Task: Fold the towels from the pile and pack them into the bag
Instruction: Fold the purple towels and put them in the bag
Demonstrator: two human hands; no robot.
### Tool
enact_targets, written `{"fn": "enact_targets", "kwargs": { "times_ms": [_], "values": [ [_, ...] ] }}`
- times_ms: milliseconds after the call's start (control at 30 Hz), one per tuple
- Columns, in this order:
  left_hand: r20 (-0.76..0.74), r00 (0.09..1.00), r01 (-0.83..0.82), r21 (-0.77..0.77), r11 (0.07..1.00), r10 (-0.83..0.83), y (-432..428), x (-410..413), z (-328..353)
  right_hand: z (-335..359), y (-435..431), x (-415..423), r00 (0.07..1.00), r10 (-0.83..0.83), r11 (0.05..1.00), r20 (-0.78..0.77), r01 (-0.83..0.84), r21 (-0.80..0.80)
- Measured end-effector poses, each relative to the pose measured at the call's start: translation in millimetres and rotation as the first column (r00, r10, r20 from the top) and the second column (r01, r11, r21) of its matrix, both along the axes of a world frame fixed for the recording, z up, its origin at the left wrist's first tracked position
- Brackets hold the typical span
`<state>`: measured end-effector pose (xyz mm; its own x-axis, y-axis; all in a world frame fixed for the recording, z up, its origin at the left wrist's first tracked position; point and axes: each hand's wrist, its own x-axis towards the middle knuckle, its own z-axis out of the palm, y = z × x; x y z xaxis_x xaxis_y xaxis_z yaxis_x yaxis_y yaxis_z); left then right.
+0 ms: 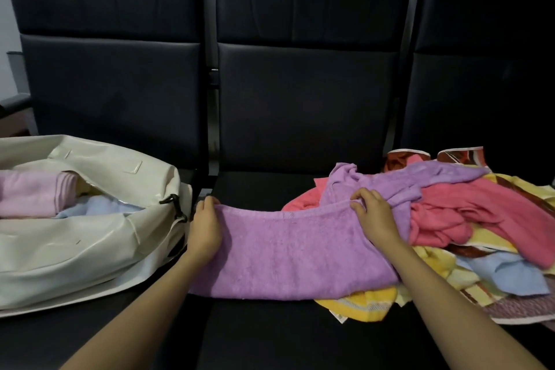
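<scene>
Two forearms point(135, 318) are reaching forward over the seat point(270, 339). The left hand point(205, 228) is gripping the purple towel point(288, 252) at its left end, fingers curled over the far edge. The right hand point(374, 218) is pinching that same edge beside the pile point(468, 219). The towel is lying on the seat, its long axis running left to right between the hands. Nearer the left hand, the bag point(90, 246) is lying open, holding a pink towel point(33, 192) and a blue towel point(99, 207).

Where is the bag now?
The bag lies on the left of the head view, close beside the left hand, which grips the purple towel.
</scene>
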<state>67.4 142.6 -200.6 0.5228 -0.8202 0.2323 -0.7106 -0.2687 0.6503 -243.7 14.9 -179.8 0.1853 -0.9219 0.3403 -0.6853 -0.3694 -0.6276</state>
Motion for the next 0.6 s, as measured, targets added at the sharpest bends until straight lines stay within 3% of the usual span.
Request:
{"fn": "enact_targets", "kwargs": {
  "times_ms": [133, 233, 300, 400, 467, 600],
  "values": [
    [0.149, 0.989, -0.019, 0.141, 0.990, -0.002, -5, -9, -3, -3, 0, 2, 0.980, -0.051, 0.999, -0.190, 0.048, -0.019],
    [0.352, 0.936, -0.072, 0.237, 0.969, -0.016, -1, -11, -7, 3, 8, 4, 0.883, -0.137, 0.989, -0.448, 0.094, -0.118],
    [0.409, 0.911, -0.095, 0.320, 0.943, -0.047, 7, -11, -10, 9, 21, 8, 0.782, -0.125, 0.982, -0.611, 0.008, -0.190],
    [0.476, 0.875, -0.145, 0.434, 0.889, -0.090, 18, -8, -18, 12, 45, 16, 0.709, -0.078, 0.960, -0.700, -0.137, -0.246],
    [0.449, 0.887, -0.155, 0.511, 0.845, -0.109, 27, -14, -11, 14, 64, 25, 0.695, 0.075, 0.969, -0.715, -0.221, -0.114],
    [0.122, 0.989, -0.136, 0.534, 0.834, 0.083, 39, -25, 9, 4, 89, 35, 0.594, 0.198, 0.978, -0.780, -0.178, 0.112]
  ]
}}
